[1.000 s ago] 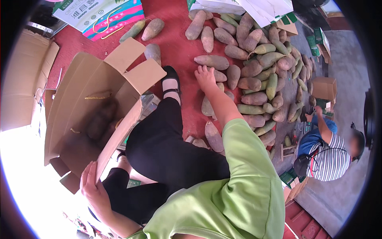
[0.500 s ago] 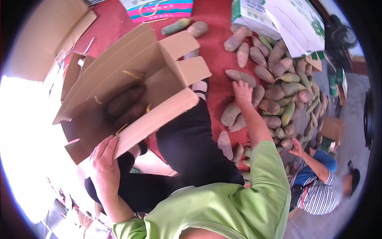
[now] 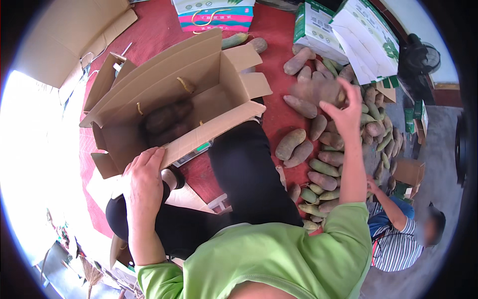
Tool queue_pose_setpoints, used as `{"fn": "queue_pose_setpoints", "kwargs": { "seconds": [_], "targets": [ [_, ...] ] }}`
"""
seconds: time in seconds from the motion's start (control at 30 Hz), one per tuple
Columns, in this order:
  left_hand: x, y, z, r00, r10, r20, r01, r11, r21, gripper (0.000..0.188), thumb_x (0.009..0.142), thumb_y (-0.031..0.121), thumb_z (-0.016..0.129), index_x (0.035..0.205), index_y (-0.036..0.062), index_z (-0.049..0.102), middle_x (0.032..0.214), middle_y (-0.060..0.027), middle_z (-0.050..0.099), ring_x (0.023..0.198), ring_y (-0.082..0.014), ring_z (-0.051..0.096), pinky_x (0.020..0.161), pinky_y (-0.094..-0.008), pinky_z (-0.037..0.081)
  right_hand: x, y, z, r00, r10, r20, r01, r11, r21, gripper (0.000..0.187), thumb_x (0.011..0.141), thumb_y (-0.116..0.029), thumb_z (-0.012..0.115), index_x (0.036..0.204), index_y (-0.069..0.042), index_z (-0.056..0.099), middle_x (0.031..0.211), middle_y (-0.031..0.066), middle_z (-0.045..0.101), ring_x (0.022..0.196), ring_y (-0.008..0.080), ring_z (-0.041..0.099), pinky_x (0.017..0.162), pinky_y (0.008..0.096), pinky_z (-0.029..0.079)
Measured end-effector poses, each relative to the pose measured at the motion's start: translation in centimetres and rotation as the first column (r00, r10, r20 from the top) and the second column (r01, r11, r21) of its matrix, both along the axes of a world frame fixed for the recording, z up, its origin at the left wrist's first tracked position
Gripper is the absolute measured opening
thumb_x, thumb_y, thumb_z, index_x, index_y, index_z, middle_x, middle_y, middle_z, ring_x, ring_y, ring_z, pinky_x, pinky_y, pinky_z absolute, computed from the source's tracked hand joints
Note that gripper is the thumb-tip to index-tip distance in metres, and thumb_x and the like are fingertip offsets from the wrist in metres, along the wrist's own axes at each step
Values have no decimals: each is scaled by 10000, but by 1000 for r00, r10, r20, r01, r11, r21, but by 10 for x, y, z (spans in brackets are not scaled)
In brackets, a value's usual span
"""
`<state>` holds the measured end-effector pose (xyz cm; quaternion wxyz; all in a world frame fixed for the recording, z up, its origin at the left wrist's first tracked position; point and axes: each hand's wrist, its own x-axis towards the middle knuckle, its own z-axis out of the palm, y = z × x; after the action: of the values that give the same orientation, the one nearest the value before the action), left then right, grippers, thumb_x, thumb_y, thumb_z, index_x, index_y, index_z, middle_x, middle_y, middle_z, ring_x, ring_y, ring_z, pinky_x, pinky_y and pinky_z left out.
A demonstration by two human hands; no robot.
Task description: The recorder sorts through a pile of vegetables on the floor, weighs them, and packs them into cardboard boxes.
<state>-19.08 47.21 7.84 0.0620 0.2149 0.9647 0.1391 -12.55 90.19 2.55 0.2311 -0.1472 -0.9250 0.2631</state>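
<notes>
My left hand [image 3: 144, 177] grips the near edge of an open brown cardboard box [image 3: 209, 74] that leans by my knees, with several brown oblong fruits [image 3: 167, 122] lying inside it. My right hand [image 3: 343, 107] is raised above the red mat and closed on one brown oblong fruit [image 3: 313, 92], which is blurred by motion. Below that hand a pile of brown and greenish oblong fruits [image 3: 323, 169] spreads over the mat to my right. My black trouser legs [image 3: 244, 169] lie between the box and the pile.
Green-and-white cartons [image 3: 358, 35] stand at the top right and a colourful one [image 3: 214, 12] at the top. Flat cardboard [image 3: 64, 45] lies top left. Another person in a striped shirt [image 3: 398, 239] crouches lower right. A flat grey device [image 3: 191, 153] peeks from under the box.
My right hand has lifted off the pile with a fruit in it and swung up toward the box. My left hand stays on the box edge. The view has tilted.
</notes>
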Motion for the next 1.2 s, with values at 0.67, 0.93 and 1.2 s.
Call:
{"fn": "queue_pose_setpoints", "kwargs": {
  "seconds": [0.67, 0.93, 1.2],
  "targets": [
    [1, -3, 1, 1000, 10, -23, -9, 999, 34, 250, 792, -10, 566, 1011, 37, 676, 1012, -127, 667, 903, -323, 642, 816, -383, 505, -187, -256, -1, 380, 554, 741, -747, 656, -107, 602, 618, -332, 802, 1094, 1, 644, 1115, 178, 645, 1047, 288, 622, 885, 392, 504],
    [-1, -2, -2, 1000, -26, 1, 26, 1000, 7, 261, 809, -19, 557, 1033, 47, 673, 1023, -125, 662, 910, -320, 642, 812, -385, 511, -202, -248, -41, -4, 298, 954, -985, 162, -54, 334, 786, -134, 564, 1082, -46, 690, 1131, 145, 655, 1065, 298, 612, 887, 420, 480],
    [0, -9, -1, 998, -52, -24, 50, 998, -47, 237, 876, 10, 522, 1071, 33, 653, 1057, -134, 657, 920, -314, 653, 771, -378, 528, -105, -148, 76, 736, 674, -60, -669, 711, -215, 233, 854, -181, 586, 1049, -72, 654, 895, 90, 678, 781, 213, 651, 707, 316, 504]
  ]
}}
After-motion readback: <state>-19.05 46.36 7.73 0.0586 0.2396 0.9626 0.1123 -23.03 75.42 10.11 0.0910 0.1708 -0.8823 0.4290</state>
